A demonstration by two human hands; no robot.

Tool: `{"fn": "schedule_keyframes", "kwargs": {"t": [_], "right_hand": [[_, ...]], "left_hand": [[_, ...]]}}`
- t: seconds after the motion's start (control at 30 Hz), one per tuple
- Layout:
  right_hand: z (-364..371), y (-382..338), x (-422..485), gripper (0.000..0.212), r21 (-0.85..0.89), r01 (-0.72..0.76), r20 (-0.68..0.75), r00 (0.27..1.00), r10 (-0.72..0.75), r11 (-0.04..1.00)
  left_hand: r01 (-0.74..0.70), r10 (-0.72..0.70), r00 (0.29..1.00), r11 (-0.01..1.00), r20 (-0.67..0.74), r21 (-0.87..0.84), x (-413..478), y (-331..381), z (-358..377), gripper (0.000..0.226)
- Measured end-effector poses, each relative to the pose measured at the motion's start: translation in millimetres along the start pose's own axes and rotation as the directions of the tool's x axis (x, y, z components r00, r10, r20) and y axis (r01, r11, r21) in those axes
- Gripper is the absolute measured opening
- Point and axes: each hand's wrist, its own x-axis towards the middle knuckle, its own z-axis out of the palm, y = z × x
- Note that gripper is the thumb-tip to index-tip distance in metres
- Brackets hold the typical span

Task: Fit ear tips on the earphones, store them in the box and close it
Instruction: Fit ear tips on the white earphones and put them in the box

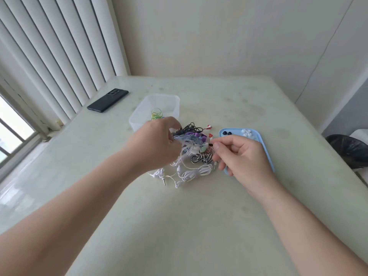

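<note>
A tangled heap of wired earphones (194, 156) in white, black, purple, pale blue and zebra stripes lies at the table's middle. My left hand (153, 144) reaches over its left side and grips a pale blue and white bundle of cable. My right hand (242, 156) pinches a small dark earphone end between thumb and forefinger at the heap's right edge. Behind the heap stands a clear plastic box (139, 114) holding green-yellow earphones (156, 114). A light blue lid (266, 148) to the right carries white ear tips (247, 133) and two dark ones (227, 133).
A black phone (107, 103) lies at the back left near the vertical blinds. A dark bag (350, 152) sits off the table's right edge. The pale table (179, 226) stretches wide toward me between my forearms.
</note>
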Motion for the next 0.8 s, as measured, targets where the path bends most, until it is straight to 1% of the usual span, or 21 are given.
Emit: {"fn": "schedule_keyframes", "kwargs": {"t": [0.07, 0.13, 0.23, 0.3, 0.37, 0.43, 0.5, 0.57, 0.63, 0.73, 0.8], "right_hand": [[-0.9, 0.0, 0.6, 0.013, 0.018, -0.008, 0.001, 1.000, 0.008, 1.000], [0.0, -0.7, -0.8, 0.013, 0.029, -0.004, 0.015, 1.000, 0.003, 1.000], [2.1, -1.9, -4.9, 0.013, 0.040, 0.003, 0.035, 0.999, -0.004, 0.999], [3.0, -5.1, -6.7, 0.014, 0.109, 0.000, 0.051, 0.999, -0.006, 0.994], [1.8, -8.9, -6.9, 0.028, 0.225, -0.021, 0.087, 0.996, 0.001, 0.974], [-1.4, -13.7, -6.5, 0.045, 0.367, -0.079, 0.168, 0.986, 0.018, 0.927], [-5.3, -18.1, -6.0, 0.053, 0.472, -0.125, 0.269, 0.963, -0.007, 0.873], [-8.0, -20.4, -5.8, 0.056, 0.496, -0.140, 0.332, 0.942, -0.038, 0.857], [-9.7, -21.1, -5.7, 0.052, 0.491, -0.140, 0.352, 0.935, -0.049, 0.860], [-11.9, -21.5, -4.0, 0.044, 0.478, -0.151, 0.316, 0.949, -0.009, 0.865], [-13.6, -21.2, -2.9, 0.043, 0.472, -0.161, 0.283, 0.959, 0.024, 0.867]], "left_hand": [[0.005, -0.003, 1.000, 0.998, 0.027, -0.060, 1.4, 3.8, -10.3, 0.034], [0.006, -0.004, 1.000, 0.990, 0.020, -0.144, 3.8, 4.9, -17.4, 0.027], [0.005, -0.006, 1.000, 0.931, -0.003, -0.364, 4.8, 6.0, -25.3, 0.018], [-0.002, 0.008, 1.000, 0.837, 0.009, -0.547, 1.6, 10.2, -30.2, 0.019], [-0.011, 0.045, 0.998, 0.722, 0.032, -0.692, -2.5, 15.2, -32.3, 0.021], [0.009, 0.097, 0.991, 0.617, 0.087, -0.787, -6.1, 19.6, -28.8, 0.023], [0.053, 0.163, 0.974, 0.513, 0.158, -0.857, -8.3, 23.7, -20.4, 0.025], [0.098, 0.211, 0.957, 0.416, 0.201, -0.904, -10.6, 27.5, -9.1, 0.026], [0.151, 0.239, 0.942, 0.320, 0.234, -0.935, -12.3, 29.8, 3.0, 0.032], [0.241, 0.280, 0.913, 0.217, 0.297, -0.946, -12.8, 29.5, 16.9, 0.040], [0.261, 0.324, 0.894, 0.184, 0.309, -0.948, -11.1, 26.5, 24.3, 0.042]]}}
